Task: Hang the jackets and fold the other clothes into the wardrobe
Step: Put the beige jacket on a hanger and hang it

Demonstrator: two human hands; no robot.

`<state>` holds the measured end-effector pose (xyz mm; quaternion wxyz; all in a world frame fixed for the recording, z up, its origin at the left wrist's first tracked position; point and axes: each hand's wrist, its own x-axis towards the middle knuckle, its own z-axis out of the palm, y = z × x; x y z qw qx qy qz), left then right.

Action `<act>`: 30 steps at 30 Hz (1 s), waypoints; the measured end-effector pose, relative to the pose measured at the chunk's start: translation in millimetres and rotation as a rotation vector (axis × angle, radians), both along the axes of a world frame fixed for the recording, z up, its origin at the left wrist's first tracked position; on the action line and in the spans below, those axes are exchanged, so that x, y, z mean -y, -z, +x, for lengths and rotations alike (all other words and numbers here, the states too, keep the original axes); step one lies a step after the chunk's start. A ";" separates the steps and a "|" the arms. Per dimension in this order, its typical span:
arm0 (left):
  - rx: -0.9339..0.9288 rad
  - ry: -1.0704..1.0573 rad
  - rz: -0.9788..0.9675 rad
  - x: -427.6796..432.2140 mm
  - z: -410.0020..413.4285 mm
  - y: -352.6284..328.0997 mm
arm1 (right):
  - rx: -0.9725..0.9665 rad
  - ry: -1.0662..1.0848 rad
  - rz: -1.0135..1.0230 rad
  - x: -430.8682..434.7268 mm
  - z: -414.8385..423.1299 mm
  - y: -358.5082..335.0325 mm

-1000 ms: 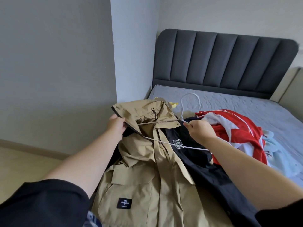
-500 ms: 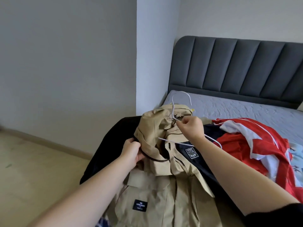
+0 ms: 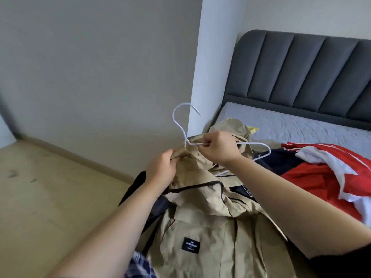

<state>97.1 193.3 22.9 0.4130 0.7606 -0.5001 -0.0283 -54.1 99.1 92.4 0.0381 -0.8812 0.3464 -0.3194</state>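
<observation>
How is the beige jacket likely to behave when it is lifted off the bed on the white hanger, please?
The beige jacket looks floppy: it creases and bunches where the left hand grips it, so it will probably sag. The white hanger, pinched by the right hand, is thin wire and may flex. Only one shoulder seems threaded, so the jacket could slide off.

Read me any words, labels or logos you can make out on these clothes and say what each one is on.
Black patch on the front of the tan jacket: white lettering, too blurred to read.
Badge on the dark navy garment, mostly hidden behind the right arm: unreadable.
No other text shows.
</observation>
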 end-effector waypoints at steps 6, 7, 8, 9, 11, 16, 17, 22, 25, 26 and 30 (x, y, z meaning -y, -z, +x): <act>-0.373 -0.203 -0.113 -7.5 2.9 49.3 | -0.011 -0.061 -0.281 -8.0 7.6 39.5; -0.410 -0.248 -0.120 -9.0 3.2 55.6 | 0.033 -0.040 -0.336 -4.7 -0.6 50.4; -0.423 -0.282 -0.115 -10.2 2.6 61.9 | 0.057 0.003 -0.345 -2.3 -9.6 61.6; -0.415 -0.305 -0.102 -11.1 0.9 67.8 | 0.053 0.071 -0.298 3.0 -18.5 74.0; -0.393 -0.322 -0.095 -12.0 -3.7 78.9 | -0.021 0.308 -0.024 19.2 -30.5 94.5; -0.391 -0.347 -0.109 -10.3 4.8 98.0 | 0.003 0.679 0.478 64.1 -31.8 110.1; -0.387 -0.337 -0.115 -10.2 7.3 100.3 | -0.007 0.682 0.536 71.2 -28.5 111.4; -0.309 -0.275 -0.127 -9.1 12.8 105.0 | 0.027 0.590 0.681 97.3 -22.5 113.1; -0.239 -0.243 -0.053 -9.6 15.5 109.2 | 0.199 0.642 0.688 109.3 -29.2 87.7; -0.196 -0.238 -0.018 -9.4 16.0 110.2 | 0.236 0.666 0.672 113.3 -32.8 76.2; 0.019 -0.257 0.167 -9.0 12.5 106.2 | 0.370 0.782 0.478 124.3 -55.9 38.4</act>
